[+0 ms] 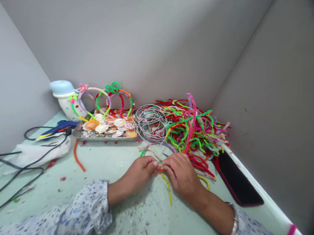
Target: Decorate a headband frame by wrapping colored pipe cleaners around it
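Hands are meeting at mid-table: left hand [140, 169] & right hand [181, 173] are both pinching closed on a small bundle of pipe cleaners [161, 167], fingertips nearly touching, w/ pink, orange & green ends poking out btwn them and a yellow stem [168, 188] trailing toward the person. Bundle is sitting just above the mint table [102, 164], right in front of the big loose pipe-cleaner pile [192, 129]. Risks, as I'm judging them: grip is looking tight but the pinch area is tiny, so stems could be slipping apart or untwisting if either thumb is easing off; wire cores at cut ends could be poking a fingertip. Right wrist is lying near the phone [236, 178] at the table edge, so an elbow swing could be nudging it. Stray strands from the pile & the grey wire coil [150, 122] are lying v. close, prob. snagging anything pulled back. Shell tray [106, 128] w/ finished hoops [104, 97], glue gun [56, 128] & its cable [13, 175] are sitting well apart on the left, so less worry there.
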